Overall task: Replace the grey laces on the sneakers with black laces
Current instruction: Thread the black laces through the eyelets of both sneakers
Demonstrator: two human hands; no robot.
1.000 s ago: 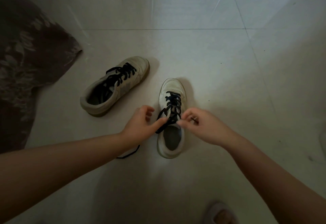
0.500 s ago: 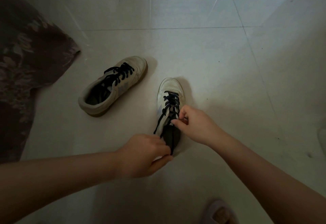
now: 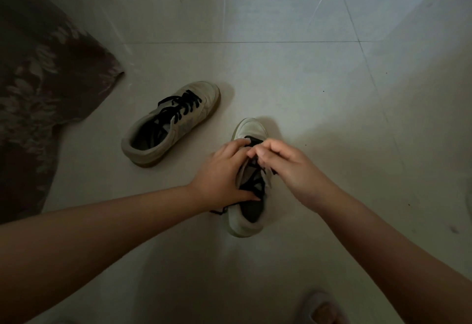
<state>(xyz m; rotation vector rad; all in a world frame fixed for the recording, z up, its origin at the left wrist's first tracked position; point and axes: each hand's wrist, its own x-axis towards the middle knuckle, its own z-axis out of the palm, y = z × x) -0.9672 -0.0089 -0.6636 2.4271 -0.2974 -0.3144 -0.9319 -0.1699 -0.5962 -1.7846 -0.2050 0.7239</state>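
Black lace [image 3: 251, 185] sits threaded in the near sneaker [image 3: 247, 211], which stands upright on the tiled floor [image 3: 293, 81], toe pointing away. Left hand [image 3: 221, 174] clasps the shoe's left side, thumb across the lace at the collar, fingers spread up the eyelets. Right hand [image 3: 283, 162] pinches the lace near the upper crossings (fingertips bunched tight). Beyond, far sneaker [image 3: 171, 124], black-laced, lies angled. Patterned fabric [image 3: 38, 81] at far left.

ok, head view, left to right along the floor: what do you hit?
Patterned fabric → laced sneaker → left hand → right hand, both hands over the second sneaker.
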